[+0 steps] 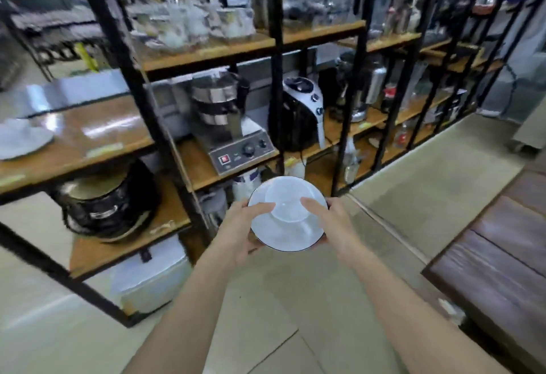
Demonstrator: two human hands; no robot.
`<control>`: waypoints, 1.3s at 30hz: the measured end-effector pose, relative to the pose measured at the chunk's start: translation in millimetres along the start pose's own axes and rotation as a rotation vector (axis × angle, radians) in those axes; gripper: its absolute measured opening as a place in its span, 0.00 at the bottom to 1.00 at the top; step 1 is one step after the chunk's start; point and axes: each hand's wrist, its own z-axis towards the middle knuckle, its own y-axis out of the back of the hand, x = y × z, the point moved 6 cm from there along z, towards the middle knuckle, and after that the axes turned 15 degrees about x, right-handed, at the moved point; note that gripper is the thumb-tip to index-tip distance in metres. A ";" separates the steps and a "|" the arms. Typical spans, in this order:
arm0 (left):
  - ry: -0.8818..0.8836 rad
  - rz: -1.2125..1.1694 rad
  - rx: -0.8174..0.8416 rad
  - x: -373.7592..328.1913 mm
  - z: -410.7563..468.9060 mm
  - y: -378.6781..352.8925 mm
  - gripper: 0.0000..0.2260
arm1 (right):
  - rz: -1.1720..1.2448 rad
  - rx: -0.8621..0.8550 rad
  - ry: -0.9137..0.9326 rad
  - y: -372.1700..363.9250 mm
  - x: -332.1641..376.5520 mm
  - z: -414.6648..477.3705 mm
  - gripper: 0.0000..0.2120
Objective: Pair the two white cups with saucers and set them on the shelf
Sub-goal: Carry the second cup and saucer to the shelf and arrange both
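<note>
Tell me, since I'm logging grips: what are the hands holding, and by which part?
Both hands hold one white saucer by its opposite rims: the left hand on one edge, the right hand on the other.

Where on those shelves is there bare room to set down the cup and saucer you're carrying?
The wooden shelf on the left is bare between the white saucer at its left end and the black post. Right of that post, the mixer and coffee machine crowd it.
</note>
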 end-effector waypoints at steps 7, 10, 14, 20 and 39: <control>-0.115 -0.028 -0.297 -42.8 -37.2 129.5 0.25 | -0.139 0.300 0.049 -138.1 22.6 82.0 0.32; -0.128 -0.069 -0.387 -56.8 -39.4 175.1 0.23 | -0.161 0.386 0.040 -188.4 28.4 117.4 0.30; -0.162 -0.140 -0.482 -79.6 -32.5 228.4 0.20 | -0.208 0.510 0.039 -249.5 41.3 165.1 0.26; -0.208 -0.207 -0.611 -115.5 -19.5 300.8 0.18 | -0.322 0.626 0.113 -327.2 71.4 229.5 0.24; -0.283 -0.234 -0.714 -219.3 51.4 463.3 0.15 | -0.320 0.517 0.106 -465.3 124.4 364.5 0.22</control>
